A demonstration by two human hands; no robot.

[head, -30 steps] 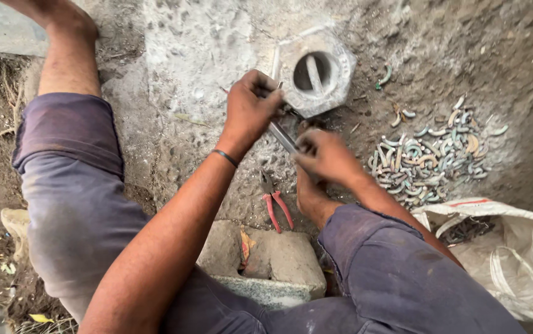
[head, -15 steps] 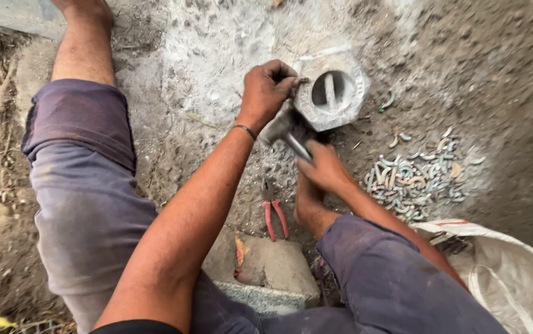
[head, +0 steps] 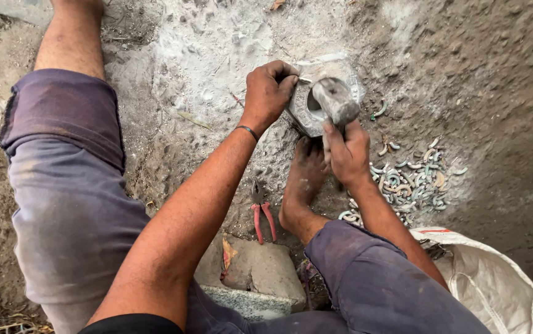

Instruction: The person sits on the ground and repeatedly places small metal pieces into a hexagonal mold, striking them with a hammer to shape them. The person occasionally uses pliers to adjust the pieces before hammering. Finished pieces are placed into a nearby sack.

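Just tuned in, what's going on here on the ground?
A person sits on dusty ground. Their right hand grips a grey metal hammer over a thick grey metal ring, which the left hand steadies at its edge. A pile of small curved metal pieces lies right of it; red-handled pliers lie nearer the person.

Soft, even daylight is falling across the dusty grey ground (head: 204, 55), casting only faint shadows; the grey metal hammer head (head: 335, 101) is blurring slightly, and edges are bending outward.
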